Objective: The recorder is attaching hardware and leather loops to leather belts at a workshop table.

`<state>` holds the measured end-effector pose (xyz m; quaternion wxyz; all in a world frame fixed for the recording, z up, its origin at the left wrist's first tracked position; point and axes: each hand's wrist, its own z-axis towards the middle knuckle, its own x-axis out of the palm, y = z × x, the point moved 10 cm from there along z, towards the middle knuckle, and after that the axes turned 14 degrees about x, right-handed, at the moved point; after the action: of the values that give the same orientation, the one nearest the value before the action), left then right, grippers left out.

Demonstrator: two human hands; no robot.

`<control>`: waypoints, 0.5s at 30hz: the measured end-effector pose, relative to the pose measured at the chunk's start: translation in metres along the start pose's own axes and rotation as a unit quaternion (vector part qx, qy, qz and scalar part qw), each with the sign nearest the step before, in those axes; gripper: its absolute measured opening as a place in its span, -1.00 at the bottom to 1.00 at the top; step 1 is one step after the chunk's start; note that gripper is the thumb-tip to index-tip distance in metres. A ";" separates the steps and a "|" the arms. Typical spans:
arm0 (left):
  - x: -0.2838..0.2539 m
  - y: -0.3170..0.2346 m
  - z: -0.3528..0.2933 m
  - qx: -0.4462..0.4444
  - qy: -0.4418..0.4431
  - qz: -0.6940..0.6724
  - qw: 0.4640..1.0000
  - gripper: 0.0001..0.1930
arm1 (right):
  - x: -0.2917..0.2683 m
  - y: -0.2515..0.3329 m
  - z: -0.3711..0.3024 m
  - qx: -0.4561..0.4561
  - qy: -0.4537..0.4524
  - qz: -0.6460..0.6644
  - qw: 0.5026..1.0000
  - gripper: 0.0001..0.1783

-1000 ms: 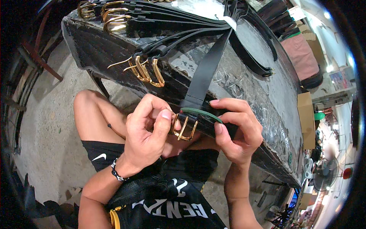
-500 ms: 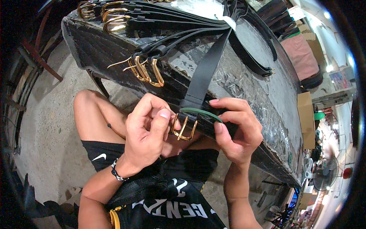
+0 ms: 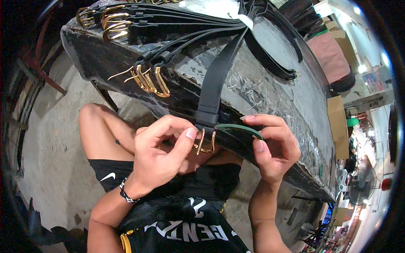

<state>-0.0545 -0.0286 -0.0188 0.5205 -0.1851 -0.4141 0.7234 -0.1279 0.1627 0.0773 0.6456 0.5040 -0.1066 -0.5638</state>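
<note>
A black belt point(image 3: 215, 80) hangs over the near edge of the table toward me, with a gold buckle point(image 3: 201, 143) at its end. My left hand point(image 3: 162, 152) is closed at the buckle's left side, thumb and fingers pinched together and covering part of the frame. From the right side of the belt, just above the buckle, a thin green strip point(image 3: 239, 127) sticks out in a curve. My right hand point(image 3: 276, 145) pinches its outer end between thumb and fingers. Where the strip's inner end meets the belt is hard to make out.
More black belts with gold buckles point(image 3: 147, 82) fan out on the plastic-covered table point(image 3: 270, 101), bundled by a white band point(image 3: 245, 21). One belt curls round to a buckle point(image 3: 295, 75) at right. Beyond stand a cardboard box point(image 3: 337, 126) and a fan point(image 3: 362, 183).
My right hand has moved right with the green strip, which crosses less of the belt now. My left fingers cover more of the buckle. The view has shifted slightly.
</note>
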 end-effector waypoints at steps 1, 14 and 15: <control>0.000 -0.001 0.000 0.000 0.002 -0.001 1.000 -0.90 | 0.000 0.000 0.000 0.000 -0.002 -0.006 1.000 -0.86; -0.004 -0.003 0.001 0.015 -0.007 0.018 1.000 -0.91 | 0.005 0.016 0.008 -0.045 0.021 -0.063 0.997 -0.83; -0.005 -0.006 0.002 0.031 -0.006 0.031 0.999 -0.90 | 0.006 0.019 0.009 -0.047 0.022 -0.079 0.995 -0.83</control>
<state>-0.0504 -0.0333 -0.0140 0.5008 -0.1772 -0.3890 0.7527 -0.1209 0.1501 0.0936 0.6241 0.4924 -0.0249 -0.6062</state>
